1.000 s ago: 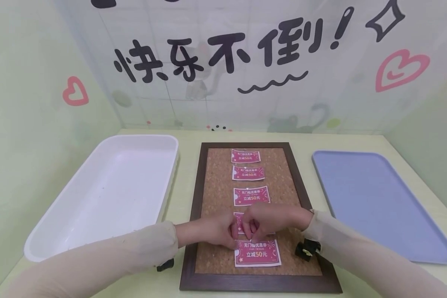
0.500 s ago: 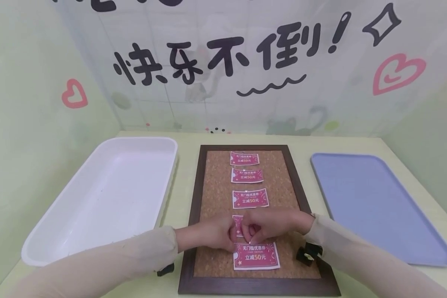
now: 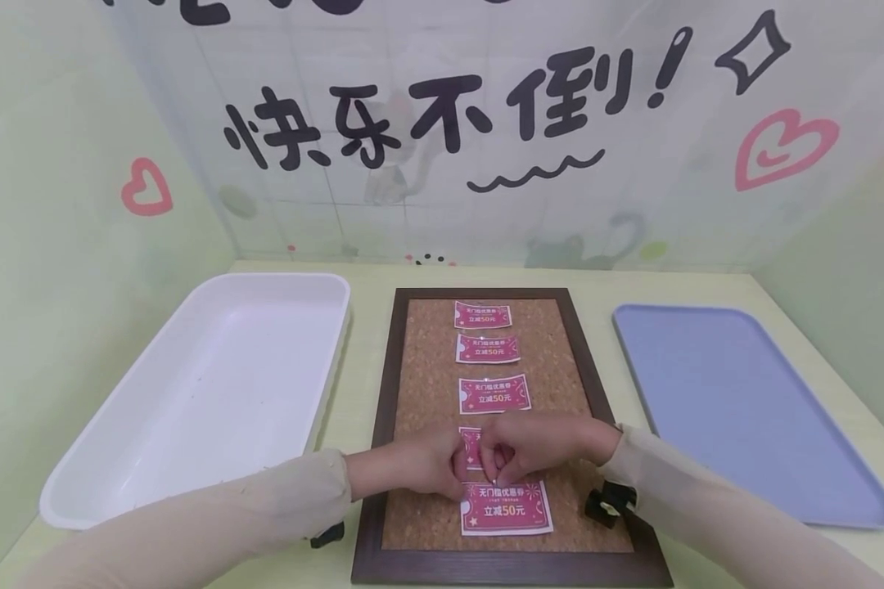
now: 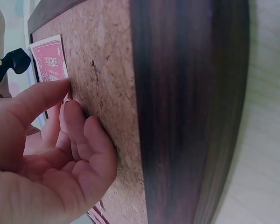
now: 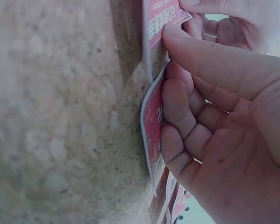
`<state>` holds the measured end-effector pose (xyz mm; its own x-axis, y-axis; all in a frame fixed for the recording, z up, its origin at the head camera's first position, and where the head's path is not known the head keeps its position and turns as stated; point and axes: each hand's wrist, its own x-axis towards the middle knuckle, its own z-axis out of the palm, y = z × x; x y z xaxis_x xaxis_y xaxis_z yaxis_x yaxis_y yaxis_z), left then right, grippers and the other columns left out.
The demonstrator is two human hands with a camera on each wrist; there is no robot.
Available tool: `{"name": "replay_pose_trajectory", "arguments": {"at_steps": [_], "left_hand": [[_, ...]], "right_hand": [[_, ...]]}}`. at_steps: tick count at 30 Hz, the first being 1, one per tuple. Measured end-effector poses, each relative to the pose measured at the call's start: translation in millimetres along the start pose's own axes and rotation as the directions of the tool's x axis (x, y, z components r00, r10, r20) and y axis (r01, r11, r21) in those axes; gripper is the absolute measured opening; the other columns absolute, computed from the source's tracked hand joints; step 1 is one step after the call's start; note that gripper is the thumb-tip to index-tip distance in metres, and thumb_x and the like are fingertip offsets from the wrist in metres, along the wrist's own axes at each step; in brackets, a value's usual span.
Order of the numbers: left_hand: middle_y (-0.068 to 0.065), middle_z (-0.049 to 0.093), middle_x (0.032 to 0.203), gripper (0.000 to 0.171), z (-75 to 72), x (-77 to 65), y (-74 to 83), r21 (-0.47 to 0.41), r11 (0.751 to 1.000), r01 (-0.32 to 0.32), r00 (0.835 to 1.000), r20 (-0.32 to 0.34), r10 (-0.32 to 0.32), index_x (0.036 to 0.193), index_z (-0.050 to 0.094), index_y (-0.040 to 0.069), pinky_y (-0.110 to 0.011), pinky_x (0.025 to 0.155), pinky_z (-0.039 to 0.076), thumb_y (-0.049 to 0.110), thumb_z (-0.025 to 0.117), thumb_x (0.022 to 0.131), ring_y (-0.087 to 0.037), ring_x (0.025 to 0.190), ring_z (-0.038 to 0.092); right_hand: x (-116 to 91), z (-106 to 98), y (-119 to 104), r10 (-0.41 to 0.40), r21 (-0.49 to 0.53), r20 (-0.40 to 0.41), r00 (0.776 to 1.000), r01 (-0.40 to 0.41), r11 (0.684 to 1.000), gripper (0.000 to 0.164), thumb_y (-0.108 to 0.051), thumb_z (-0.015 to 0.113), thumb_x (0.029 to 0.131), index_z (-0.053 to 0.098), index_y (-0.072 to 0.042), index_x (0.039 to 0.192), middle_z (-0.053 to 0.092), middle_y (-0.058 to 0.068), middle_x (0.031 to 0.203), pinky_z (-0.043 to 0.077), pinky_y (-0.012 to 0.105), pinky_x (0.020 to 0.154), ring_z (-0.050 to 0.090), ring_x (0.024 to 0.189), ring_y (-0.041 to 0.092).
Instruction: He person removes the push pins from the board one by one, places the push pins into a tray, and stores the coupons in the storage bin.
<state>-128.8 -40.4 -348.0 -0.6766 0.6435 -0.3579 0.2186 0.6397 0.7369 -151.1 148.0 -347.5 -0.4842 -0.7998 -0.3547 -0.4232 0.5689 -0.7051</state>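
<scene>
A framed cork board (image 3: 427,523) lies on the table, bearing a column of pink paper coupons. My left hand (image 3: 427,462) pinches the upper left corner of the nearest coupon (image 3: 507,515) between thumb and index finger. At that coupon's top edge my right hand (image 3: 541,446) pinches a small pushpin (image 3: 495,482), of which only a glint shows. In the right wrist view, the right thumb (image 5: 177,37) lies against the coupon's printed edge. The fourth coupon (image 3: 471,450) is partly hidden behind both hands. Farther up lie three more coupons, the closest (image 3: 495,394) with a shiny pin head at its top.
To the left stands a deep white tray (image 3: 228,393); a flat blue tray (image 3: 744,409) lies to the right. The board's dark wooden frame (image 3: 511,568) is raised around the cork. A printed wall sheet (image 3: 442,221) rises behind the table.
The view has shifted slightly, so everything sits a little lower. Both hands keep their hold at the nearest coupon's top edge.
</scene>
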Motion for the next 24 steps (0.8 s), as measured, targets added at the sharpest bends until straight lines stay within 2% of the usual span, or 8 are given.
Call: {"name": "replay_pose_trajectory", "arguments": {"at_steps": [8, 18, 24], "left_hand": [[-0.001, 0.057, 0.058, 0.017, 0.8, 0.6, -0.9, 0.0, 1.0, -0.004, 1.0, 0.004, 0.004, 0.069, 0.059, 0.007, -0.02, 0.044, 0.039, 0.004, 0.076, 0.072, -0.011, 0.05, 0.053], [0.0, 0.056, 0.058, 0.018, 0.5, 0.0, 1.1, 0.015, 1.0, 0.011, 1.0, -0.003, -0.011, 0.067, 0.059, 0.007, -0.02, 0.044, 0.039, 0.004, 0.076, 0.072, -0.011, 0.05, 0.052], [0.0, 0.056, 0.057, 0.019, 0.3, -0.2, 1.4, 0.014, 1.0, 0.012, 1.0, -0.009, -0.011, 0.067, 0.059, 0.007, -0.02, 0.043, 0.039, 0.004, 0.076, 0.071, -0.011, 0.05, 0.052]], "right_hand": [[2.1, -2.4, -1.0, -0.002, -0.005, 0.031, 1.0, 0.003, 1.0, 0.004, -0.009, 0.069, 0.081, 0.066, -0.011, 0.079, 0.058, -0.008, 0.067, 0.046, 0.02, 0.056, 0.052, 0.059, 0.004], [1.8, 0.4, 2.8, -0.047, -0.051, 0.008, 0.999, 0.047, 0.998, 0.007, -0.01, 0.066, 0.084, 0.065, -0.016, 0.08, 0.058, -0.012, 0.07, 0.046, 0.018, 0.06, 0.052, 0.062, 0.001], [2.2, -0.1, -1.0, -0.068, -0.065, 0.021, 0.997, 0.069, 0.996, 0.013, -0.002, 0.062, 0.084, 0.062, -0.012, 0.076, 0.054, -0.009, 0.065, 0.042, 0.017, 0.055, 0.049, 0.058, 0.001]]}}
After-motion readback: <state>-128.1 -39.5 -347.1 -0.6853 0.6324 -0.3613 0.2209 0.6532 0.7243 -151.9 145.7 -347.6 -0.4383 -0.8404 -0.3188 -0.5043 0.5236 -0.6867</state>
